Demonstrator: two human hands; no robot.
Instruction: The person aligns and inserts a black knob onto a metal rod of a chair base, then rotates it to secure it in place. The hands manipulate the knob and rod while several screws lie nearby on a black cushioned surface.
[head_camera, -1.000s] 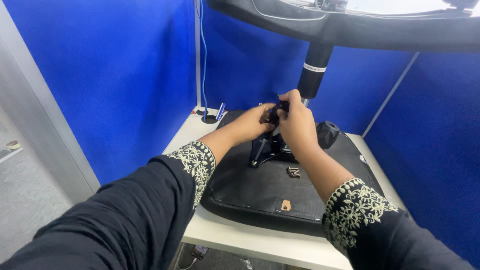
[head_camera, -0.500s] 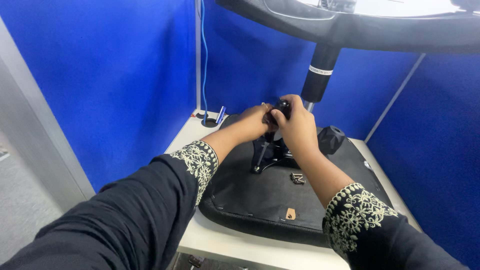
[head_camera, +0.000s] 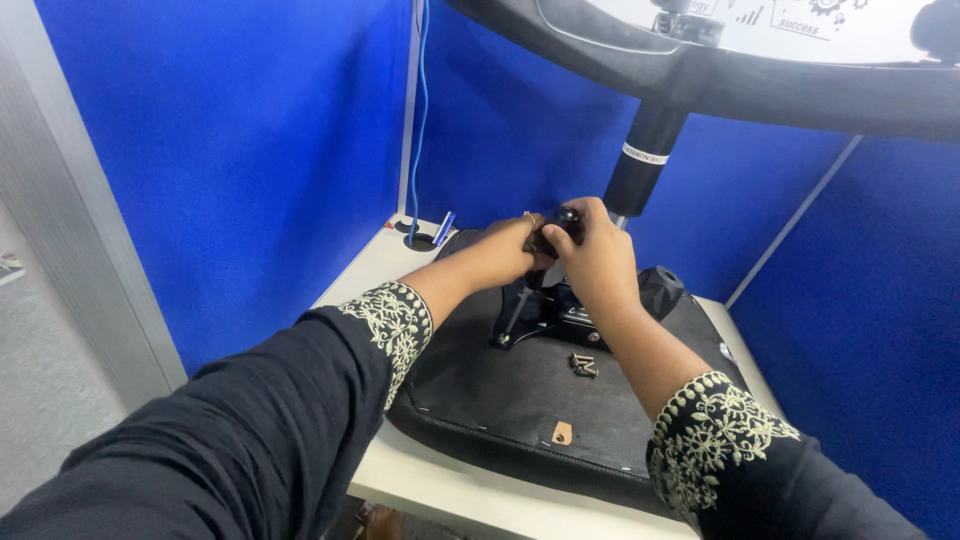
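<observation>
Both hands meet over the middle of an upturned black chair seat (head_camera: 520, 400) that lies underside-up on a white tabletop (head_camera: 375, 265). The right hand (head_camera: 600, 262) has its fingers (head_camera: 585, 222) clenched around a round black knob (head_camera: 566, 215) at the top of a slim lever; the knob shows only partly between thumb and knuckles. The left hand (head_camera: 510, 250) presses in from the other side, its fingers curled against the same knob and touching the right hand; how firmly they grip it is hidden behind the right hand. Just below the fingers, the lever runs down into a black metal mechanism plate (head_camera: 545, 318) fixed to the seat's underside. Nearer the person than the fingers, a small dark metal bracket (head_camera: 583, 365) lies loose on the seat, and closer still sits a small tan tag (head_camera: 562, 432) near the seat's edge. Beyond the fingers, a black gas-lift cylinder (head_camera: 645, 160) rises at a tilt to the dark chair base (head_camera: 700, 75) overhead. To the left of the fingers and farther away, a blue cable (head_camera: 420, 110) hangs down the blue partition wall (head_camera: 230, 150) to the tabletop's corner. Both forearms wear black sleeves with pale embroidered cuffs (head_camera: 395, 320).
</observation>
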